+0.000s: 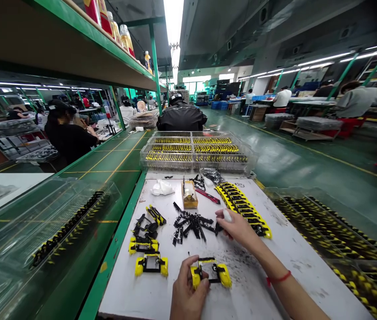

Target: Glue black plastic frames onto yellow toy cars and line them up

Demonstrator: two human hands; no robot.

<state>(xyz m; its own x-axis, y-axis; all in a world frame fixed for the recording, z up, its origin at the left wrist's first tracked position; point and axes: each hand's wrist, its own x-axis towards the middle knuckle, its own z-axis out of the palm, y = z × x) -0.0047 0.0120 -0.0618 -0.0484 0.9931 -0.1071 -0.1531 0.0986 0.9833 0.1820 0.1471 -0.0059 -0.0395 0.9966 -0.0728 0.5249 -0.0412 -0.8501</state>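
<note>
My left hand grips the left end of a yellow and black frame part near the table's front edge. My right hand, with a white cover on one finger, is at the right side of a pile of black pieces; its fingertips are closed on a small black piece. Two similar yellow and black frames lie to the left. Behind them are black parts and yellow-black strips. A long row of yellow and black parts lies at the right.
On the white table are a small box, a red cutter and white crumpled material. Filled clear trays stand behind, left and right. A person in black sits ahead.
</note>
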